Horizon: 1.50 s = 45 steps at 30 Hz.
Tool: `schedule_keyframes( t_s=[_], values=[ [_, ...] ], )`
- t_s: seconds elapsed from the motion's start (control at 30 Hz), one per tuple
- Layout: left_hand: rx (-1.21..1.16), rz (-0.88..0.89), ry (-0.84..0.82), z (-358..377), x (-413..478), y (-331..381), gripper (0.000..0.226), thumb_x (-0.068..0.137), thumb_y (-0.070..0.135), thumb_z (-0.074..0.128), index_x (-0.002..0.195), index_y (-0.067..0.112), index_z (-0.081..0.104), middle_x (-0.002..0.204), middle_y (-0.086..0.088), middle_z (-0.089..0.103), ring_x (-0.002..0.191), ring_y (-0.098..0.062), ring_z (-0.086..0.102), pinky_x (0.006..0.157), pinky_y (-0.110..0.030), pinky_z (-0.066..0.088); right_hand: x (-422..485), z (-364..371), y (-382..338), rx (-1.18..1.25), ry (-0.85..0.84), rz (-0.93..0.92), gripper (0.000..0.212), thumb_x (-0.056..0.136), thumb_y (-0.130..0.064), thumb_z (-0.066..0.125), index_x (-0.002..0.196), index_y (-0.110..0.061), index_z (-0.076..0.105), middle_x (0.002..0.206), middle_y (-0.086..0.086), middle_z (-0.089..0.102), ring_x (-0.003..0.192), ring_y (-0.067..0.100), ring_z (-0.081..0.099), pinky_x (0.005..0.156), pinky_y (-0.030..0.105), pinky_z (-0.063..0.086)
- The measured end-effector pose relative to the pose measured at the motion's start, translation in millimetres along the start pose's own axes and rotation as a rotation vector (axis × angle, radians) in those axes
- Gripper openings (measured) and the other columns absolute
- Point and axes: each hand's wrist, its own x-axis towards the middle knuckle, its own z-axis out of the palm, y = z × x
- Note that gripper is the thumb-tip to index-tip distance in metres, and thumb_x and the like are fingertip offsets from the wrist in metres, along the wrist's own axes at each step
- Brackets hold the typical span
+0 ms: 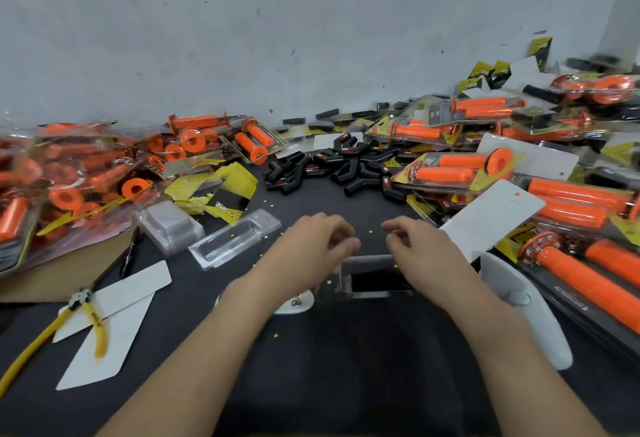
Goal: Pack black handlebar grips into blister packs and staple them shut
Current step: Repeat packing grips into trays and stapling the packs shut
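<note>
A clear blister pack [372, 279] with something black inside lies on the dark table [346, 367], just below my hands. My left hand [304, 247] hovers over its left end and my right hand [420, 251] over its right end. The fingers of both are loosely curled and I see nothing between them. A heap of black handlebar grips [332, 166] lies further back in the middle. Two empty clear blister shells [235, 239] [173, 225] lie to the left. A white tool with a metal part [294, 305] peeks out under my left wrist.
Packed orange grips are piled at the left [69, 176] and right [571, 201]. Yellow-black printed cards [214, 190], white backing cards [114, 315] [491, 218], yellow-handled pliers [83, 312] and a long white device [523, 308] surround the work spot. A grey wall stands behind.
</note>
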Motion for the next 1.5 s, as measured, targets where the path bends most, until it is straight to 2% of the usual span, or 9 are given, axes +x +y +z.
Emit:
schedule_keyframes(
  t_s=[0.23, 0.53, 0.73, 0.87, 0.97, 1.07, 1.17, 1.27, 1.5],
  values=[
    [0.060, -0.379, 0.223, -47, 12, -95, 0.023, 0.100, 0.029, 0.051, 0.110, 0.014, 0.065, 0.103, -0.004, 0.070, 0.089, -0.020, 0.063, 0.082, -0.035, 0.051, 18, 10, -18, 0.087, 0.043, -0.055, 0.031, 0.103, -0.027, 0.042, 0.129, -0.031, 0.059, 0.114, -0.005, 0.064, 0.096, 0.011, 0.059, 0.085, 0.037, 0.051],
    [0.414, -0.776, 0.205, -51, 63, -163, 0.059, 0.099, 0.030, 0.057, 0.139, -0.007, 0.033, 0.144, -0.034, 0.035, 0.128, -0.046, 0.042, 0.102, -0.050, 0.040, 45, 31, -25, 0.174, 0.081, -0.026, 0.030, 0.102, -0.027, 0.041, 0.123, -0.032, 0.062, 0.080, -0.012, 0.060, 0.065, 0.008, 0.059, 0.057, 0.029, 0.044],
    [0.232, -0.744, 0.278, -54, 73, -188, 0.023, 0.097, 0.018, 0.061, 0.098, -0.004, 0.055, 0.101, -0.025, 0.065, 0.083, -0.037, 0.058, 0.064, -0.037, 0.043, 48, 37, -26, 0.209, 0.063, -0.001, 0.030, 0.101, -0.028, 0.040, 0.120, -0.033, 0.062, 0.091, -0.013, 0.061, 0.076, 0.012, 0.061, 0.072, 0.034, 0.050],
    [0.144, -0.782, 0.329, -69, 65, -190, 0.032, 0.097, 0.020, 0.060, 0.073, 0.000, 0.050, 0.097, -0.029, 0.064, 0.070, -0.032, 0.053, 0.052, -0.034, 0.039, 46, 39, -30, 0.206, 0.069, -0.008, 0.030, 0.102, -0.027, 0.039, 0.121, -0.033, 0.062, 0.101, -0.009, 0.062, 0.074, 0.011, 0.059, 0.067, 0.031, 0.046],
    [0.019, -0.777, 0.427, -87, 58, -182, 0.028, 0.098, 0.023, 0.056, 0.099, -0.005, 0.060, 0.110, -0.031, 0.062, 0.086, -0.037, 0.060, 0.068, -0.042, 0.051, 42, 41, -33, 0.206, 0.079, -0.027, 0.029, 0.103, -0.028, 0.039, 0.121, -0.033, 0.061, 0.097, -0.012, 0.061, 0.066, 0.008, 0.057, 0.059, 0.029, 0.042],
    [-0.391, -0.571, 0.528, -102, 46, -152, 0.020, 0.099, 0.021, 0.056, 0.101, 0.003, 0.065, 0.093, -0.016, 0.064, 0.074, -0.026, 0.061, 0.066, -0.038, 0.054, 41, 37, -35, 0.294, 0.086, -0.029, 0.025, 0.102, -0.031, 0.042, 0.117, -0.037, 0.061, 0.086, -0.015, 0.062, 0.060, 0.006, 0.058, 0.055, 0.025, 0.039],
    [-0.765, -0.423, 0.408, -96, 13, -100, 0.016, 0.097, 0.024, 0.063, 0.094, 0.009, 0.062, 0.091, -0.007, 0.063, 0.064, -0.014, 0.066, 0.054, -0.024, 0.053, 40, 29, -42, 0.519, 0.052, 0.000, 0.021, 0.101, -0.041, 0.048, 0.115, -0.034, 0.063, 0.097, -0.014, 0.066, 0.075, 0.001, 0.063, 0.066, 0.023, 0.047],
    [-0.843, -0.362, 0.267, -70, -22, -58, 0.019, 0.093, 0.027, 0.068, 0.097, 0.009, 0.063, 0.086, -0.004, 0.065, 0.060, -0.013, 0.066, 0.051, -0.022, 0.053, 31, 22, -55, 0.925, -0.094, 0.046, 0.027, 0.096, -0.052, 0.056, 0.107, -0.029, 0.065, 0.101, -0.008, 0.073, 0.080, 0.011, 0.073, 0.073, 0.032, 0.061],
    [-1.016, -0.316, 0.118, -39, -57, -21, 0.025, 0.085, 0.037, 0.071, 0.100, 0.017, 0.070, 0.082, 0.002, 0.070, 0.065, -0.013, 0.065, 0.054, -0.022, 0.051, 6, 12, -52, 0.985, -0.075, -0.034, 0.013, 0.097, -0.015, 0.063, 0.109, -0.012, 0.066, 0.096, 0.008, 0.073, 0.073, 0.014, 0.070, 0.058, 0.024, 0.057]
  ],
)
